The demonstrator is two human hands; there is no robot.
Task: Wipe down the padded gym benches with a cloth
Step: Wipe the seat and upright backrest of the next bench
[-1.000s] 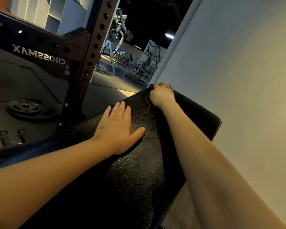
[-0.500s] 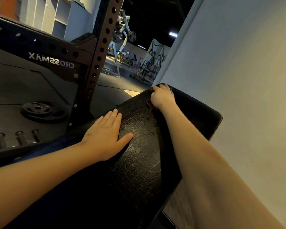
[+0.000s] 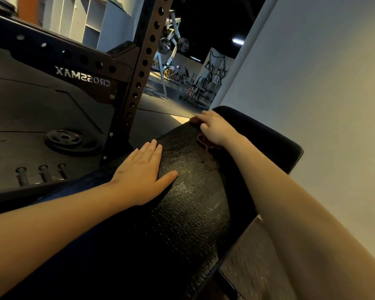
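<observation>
Head view looks down along one black padded bench, and both of my hands are on its grained top. I count two bare forearms, one from each side.

My left hand lies flat near the left edge of the pad. Its four fingers are straight and close together, the thumb is spread out to the right, and it holds nothing.

My right hand is further away, at the far end of the pad where the top rounds over. Its fingers are curled down over one reddish-brown cloth. Only a small bunched piece of that cloth shows under the heel of my hand, and a sliver shows beyond my fingertips. The rest is hidden under my palm, so I cannot tell how big it is. My two hands are apart, with bare pad between them.

One pale wall stands near the bench on the right. On the left, one dark rack post rises with a single row of holes. One weight plate lies flat on the floor beside that post. Three short pegs stand in a row in front of the plate. Several gym machines sit far back, too small to count.
</observation>
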